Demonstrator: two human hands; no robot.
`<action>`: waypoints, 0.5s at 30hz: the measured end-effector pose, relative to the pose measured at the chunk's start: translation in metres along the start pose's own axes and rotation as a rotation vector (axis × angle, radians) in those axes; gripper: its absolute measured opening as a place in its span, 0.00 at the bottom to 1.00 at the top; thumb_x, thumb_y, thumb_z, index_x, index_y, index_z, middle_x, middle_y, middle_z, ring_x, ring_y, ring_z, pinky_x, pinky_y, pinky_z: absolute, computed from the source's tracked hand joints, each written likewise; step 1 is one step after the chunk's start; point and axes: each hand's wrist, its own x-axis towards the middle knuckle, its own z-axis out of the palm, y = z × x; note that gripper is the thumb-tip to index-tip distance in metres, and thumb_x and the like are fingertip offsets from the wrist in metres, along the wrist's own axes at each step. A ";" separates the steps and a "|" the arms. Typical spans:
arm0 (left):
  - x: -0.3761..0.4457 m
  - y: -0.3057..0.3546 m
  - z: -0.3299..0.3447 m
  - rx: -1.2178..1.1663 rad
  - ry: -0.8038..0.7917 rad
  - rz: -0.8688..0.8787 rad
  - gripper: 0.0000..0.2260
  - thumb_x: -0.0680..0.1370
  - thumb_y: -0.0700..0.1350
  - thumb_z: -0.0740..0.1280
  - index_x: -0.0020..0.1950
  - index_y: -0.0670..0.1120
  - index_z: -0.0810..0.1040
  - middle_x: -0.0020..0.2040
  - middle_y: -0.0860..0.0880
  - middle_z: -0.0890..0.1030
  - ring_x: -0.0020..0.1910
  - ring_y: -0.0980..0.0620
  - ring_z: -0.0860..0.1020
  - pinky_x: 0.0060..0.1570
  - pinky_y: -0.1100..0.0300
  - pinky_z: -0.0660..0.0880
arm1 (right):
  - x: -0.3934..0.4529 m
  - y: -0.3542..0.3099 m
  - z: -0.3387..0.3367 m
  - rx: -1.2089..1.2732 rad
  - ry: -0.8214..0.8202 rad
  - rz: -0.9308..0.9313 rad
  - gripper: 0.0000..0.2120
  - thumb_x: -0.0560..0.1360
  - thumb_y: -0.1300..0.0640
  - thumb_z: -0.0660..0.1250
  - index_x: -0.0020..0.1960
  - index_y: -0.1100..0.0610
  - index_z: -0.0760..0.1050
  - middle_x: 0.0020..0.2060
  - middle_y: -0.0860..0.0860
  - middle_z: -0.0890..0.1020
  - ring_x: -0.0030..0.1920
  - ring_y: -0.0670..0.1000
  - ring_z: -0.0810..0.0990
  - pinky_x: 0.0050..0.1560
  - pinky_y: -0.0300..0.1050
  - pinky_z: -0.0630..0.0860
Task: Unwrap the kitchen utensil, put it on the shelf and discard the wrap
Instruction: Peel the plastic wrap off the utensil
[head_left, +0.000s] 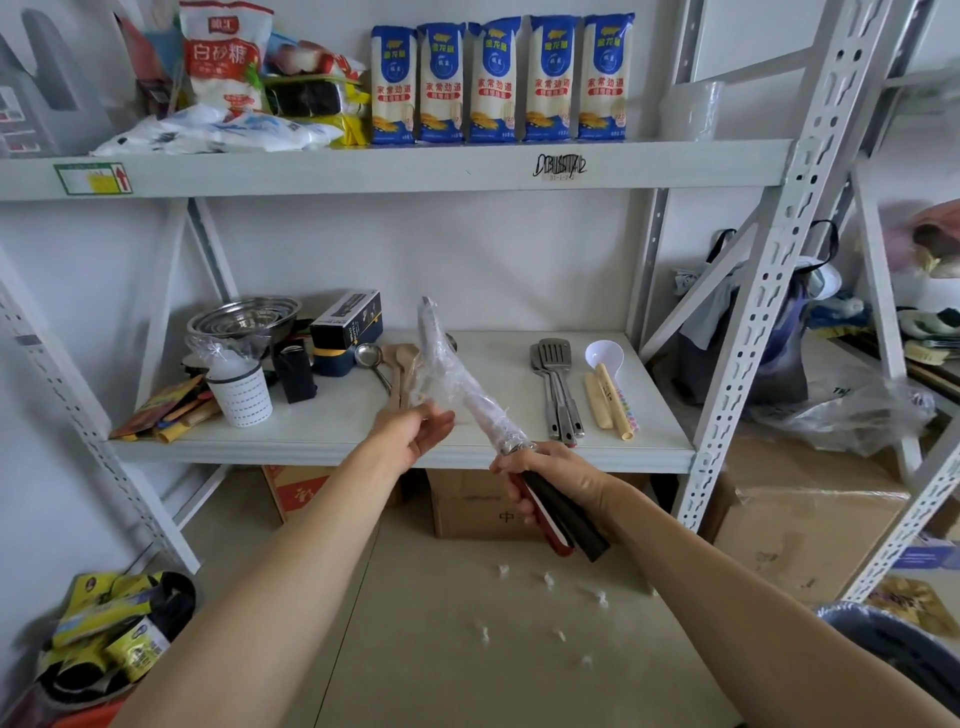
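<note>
My right hand (558, 480) grips the black and red handles of a long kitchen utensil (563, 519), which slants up and to the left in front of the lower shelf (405, 452). Clear plastic wrap (449, 379) covers its metal upper part. My left hand (418, 431) is just left of the wrapped part with fingers spread, at the lower edge of the wrap; whether it touches the plastic is unclear.
On the lower shelf lie metal spatulas (556, 384), a white scoop (604, 356), wooden spoons (402, 374), steel bowls (244, 319), a white basket (241, 395) and a dark box (345, 325). Noodle packs (498, 78) line the upper shelf. Cardboard boxes (467, 506) stand below. A dark bin rim (893, 654) is at lower right.
</note>
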 end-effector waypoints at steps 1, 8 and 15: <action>-0.001 -0.002 0.000 0.027 -0.003 0.043 0.11 0.77 0.38 0.68 0.58 0.36 0.75 0.35 0.41 0.83 0.32 0.50 0.82 0.28 0.60 0.80 | 0.000 0.001 -0.001 0.014 0.009 0.006 0.26 0.68 0.49 0.74 0.58 0.66 0.76 0.34 0.56 0.80 0.30 0.52 0.77 0.32 0.45 0.77; -0.015 -0.020 0.021 0.202 -0.096 -0.019 0.17 0.73 0.54 0.73 0.49 0.41 0.79 0.36 0.47 0.79 0.32 0.52 0.77 0.32 0.59 0.75 | 0.002 0.001 0.003 0.064 0.030 0.010 0.27 0.65 0.49 0.75 0.58 0.65 0.76 0.33 0.55 0.80 0.29 0.52 0.77 0.32 0.45 0.78; -0.014 -0.039 0.018 0.112 -0.046 0.069 0.06 0.75 0.42 0.71 0.42 0.40 0.79 0.30 0.48 0.83 0.27 0.55 0.79 0.26 0.64 0.76 | 0.001 -0.001 0.003 0.181 0.022 -0.005 0.20 0.70 0.50 0.74 0.56 0.62 0.80 0.33 0.55 0.80 0.29 0.51 0.76 0.32 0.43 0.77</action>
